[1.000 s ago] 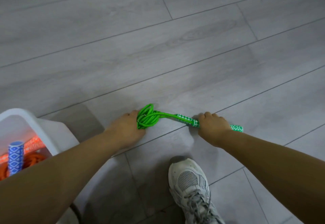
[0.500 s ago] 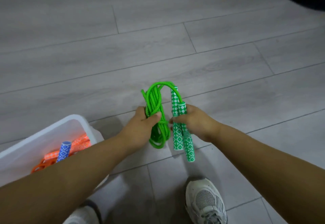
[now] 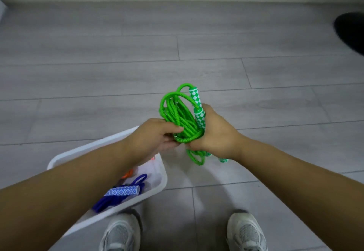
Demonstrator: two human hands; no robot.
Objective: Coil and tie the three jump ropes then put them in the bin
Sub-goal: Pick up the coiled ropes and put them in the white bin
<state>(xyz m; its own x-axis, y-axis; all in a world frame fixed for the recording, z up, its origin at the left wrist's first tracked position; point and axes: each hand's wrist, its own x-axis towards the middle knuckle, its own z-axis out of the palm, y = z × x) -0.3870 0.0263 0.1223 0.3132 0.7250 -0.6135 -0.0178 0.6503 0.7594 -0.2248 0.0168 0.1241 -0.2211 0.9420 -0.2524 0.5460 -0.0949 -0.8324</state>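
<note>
One white bin (image 3: 160,181) is seen on the floor (image 3: 275,93), low and left, partly hidden by the left forearm. In it one blue rope (image 3: 138,179) is lain, with one blue handle (image 3: 124,191), patterned in white, on top near the bin's near wall. A scrap of orange cord (image 3: 128,173) is shown farther in, just beside the forearm; the rest of it is hidden, so no more can be told.

One green rope (image 3: 177,116) is held in the air in a loose coil, above the floor and just right of the bin, not in it. Its two green handles (image 3: 200,119), patterned in white, are kept side by side at the coil's right edge. The left hand (image 3: 155,134) is closed on the lower part of the coil, strands pinched between thumb and fingers. The right hand (image 3: 216,132) is curled round both handles and the strands beside them; loops and a handle end are left hanging below it.

Two grey shoes (image 3: 246,231) are seen at the lower edge, the left one touching the bin. One dark shape (image 3: 350,32) is cut off at the upper right.
</note>
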